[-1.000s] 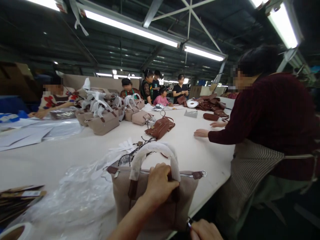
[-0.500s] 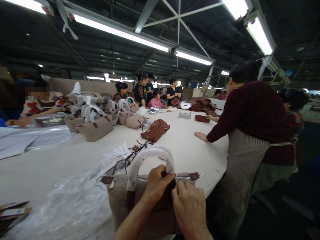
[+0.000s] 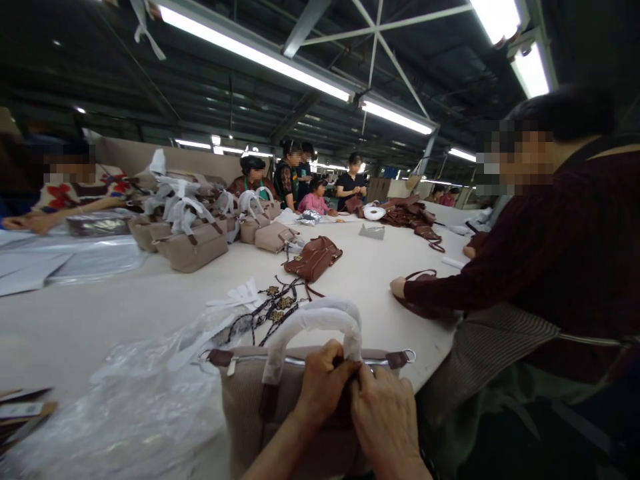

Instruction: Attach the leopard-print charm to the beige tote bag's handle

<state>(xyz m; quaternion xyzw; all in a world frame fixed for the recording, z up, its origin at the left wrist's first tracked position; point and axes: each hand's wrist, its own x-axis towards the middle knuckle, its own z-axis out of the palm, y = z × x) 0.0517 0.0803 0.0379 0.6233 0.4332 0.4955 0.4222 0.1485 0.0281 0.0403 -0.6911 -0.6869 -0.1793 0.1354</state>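
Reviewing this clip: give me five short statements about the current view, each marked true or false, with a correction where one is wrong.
1. The left hand and right hand are close together at a handle of the beige bag. True.
2. That handle is bare. False: it is mostly wrapped in white.
3. A brown bag lies on the table beyond the beige bag. True.
4. The clear plastic lies to the right of the beige bag. False: it lies to the left.
5. The roll near the pile of brown pieces is black. False: it is white.
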